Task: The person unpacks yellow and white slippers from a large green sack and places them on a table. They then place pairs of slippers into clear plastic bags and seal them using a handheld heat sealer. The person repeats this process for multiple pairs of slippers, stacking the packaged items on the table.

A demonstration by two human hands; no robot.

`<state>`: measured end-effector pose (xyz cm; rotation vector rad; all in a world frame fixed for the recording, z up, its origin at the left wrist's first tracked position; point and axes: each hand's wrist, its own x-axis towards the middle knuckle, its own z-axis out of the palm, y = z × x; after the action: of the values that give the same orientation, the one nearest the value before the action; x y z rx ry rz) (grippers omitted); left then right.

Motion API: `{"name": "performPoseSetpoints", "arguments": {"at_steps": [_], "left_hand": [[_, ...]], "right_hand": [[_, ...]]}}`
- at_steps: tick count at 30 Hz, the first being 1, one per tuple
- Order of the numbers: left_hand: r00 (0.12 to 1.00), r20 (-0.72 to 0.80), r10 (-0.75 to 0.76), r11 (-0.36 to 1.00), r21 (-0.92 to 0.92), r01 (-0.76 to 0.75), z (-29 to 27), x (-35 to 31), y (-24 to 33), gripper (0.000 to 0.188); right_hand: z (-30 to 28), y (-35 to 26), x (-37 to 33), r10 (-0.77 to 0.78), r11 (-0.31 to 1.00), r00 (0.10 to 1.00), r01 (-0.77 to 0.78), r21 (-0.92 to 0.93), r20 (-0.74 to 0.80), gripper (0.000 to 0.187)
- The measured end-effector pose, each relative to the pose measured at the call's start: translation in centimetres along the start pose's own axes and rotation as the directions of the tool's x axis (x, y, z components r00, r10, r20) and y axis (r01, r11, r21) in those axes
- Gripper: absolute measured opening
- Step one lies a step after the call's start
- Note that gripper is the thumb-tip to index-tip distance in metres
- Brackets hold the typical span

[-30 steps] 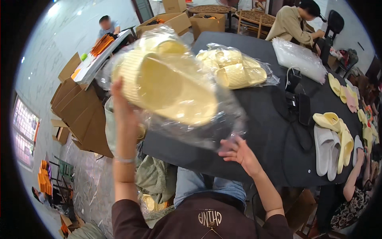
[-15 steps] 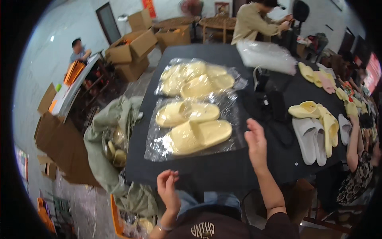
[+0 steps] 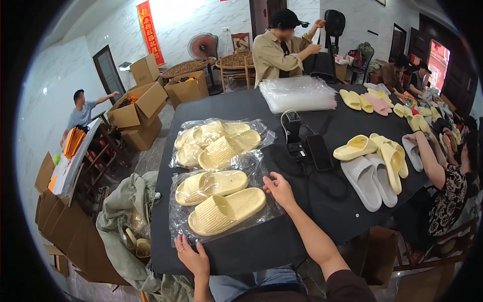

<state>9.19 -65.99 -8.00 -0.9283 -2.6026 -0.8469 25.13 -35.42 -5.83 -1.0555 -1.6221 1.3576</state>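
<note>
A pair of pale yellow slippers (image 3: 227, 210) lies in a clear plastic bag (image 3: 177, 221) on the black-covered table (image 3: 282, 246). At the bag's near left corner is my left hand (image 3: 192, 256), fingers spread, seemingly touching the film's edge. By the bag's right edge, close to a slipper toe end, my right hand (image 3: 279, 190) is open with fingers stretched; whether it touches the plastic I cannot tell. Just beyond, more yellow slippers (image 3: 229, 147) lie bagged in shiny film, partly overlapping.
Loose grey slippers (image 3: 363, 183) and yellow slippers (image 3: 390, 153) lie to the right. A phone (image 3: 319, 152) and a black charger (image 3: 292, 123) with cables sit mid-table. Clear bags (image 3: 297, 94) are stacked farther back. A green sack (image 3: 118, 211) stands left; co-workers are around.
The view has tilted up, showing more of the room. Both hands have come to the bagged pair: the left from the table's front edge to the near corner, the right to the side.
</note>
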Motion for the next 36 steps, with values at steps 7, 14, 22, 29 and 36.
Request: {"name": "performPoseSetpoints", "arguments": {"at_steps": [7,14,22,29,36], "left_hand": [[0.986,0.166,-0.019,0.973,0.228,-0.02,0.4,0.3,1.6,0.056],[0.985,0.161,0.06,0.984,0.154,-0.085,-0.9,-0.6,1.5,0.048],[0.998,-0.059,-0.006,1.0,-0.021,0.005,-0.8,3.1,-4.0,0.039],[0.999,0.006,-0.045,0.986,0.158,0.043,0.3,3.3,-4.0,0.055],[1.0,-0.019,0.025,0.997,0.08,-0.023,-0.1,2.9,-4.1,0.039]], "right_hand": [[-2.0,-2.3,-0.4,-0.002,0.963,0.971,-0.062,0.261,0.238,0.023],[-3.2,-2.9,-0.7,-0.032,0.656,0.843,-0.387,0.648,0.536,0.02],[-2.2,-2.8,-0.7,-0.134,0.705,0.806,-0.331,0.628,0.576,0.025],[-0.2,-0.7,0.1,-0.109,0.985,0.793,0.004,0.174,0.599,0.041],[0.7,-1.9,-2.1,-0.157,0.95,0.844,0.27,-0.154,0.513,0.031]]}}
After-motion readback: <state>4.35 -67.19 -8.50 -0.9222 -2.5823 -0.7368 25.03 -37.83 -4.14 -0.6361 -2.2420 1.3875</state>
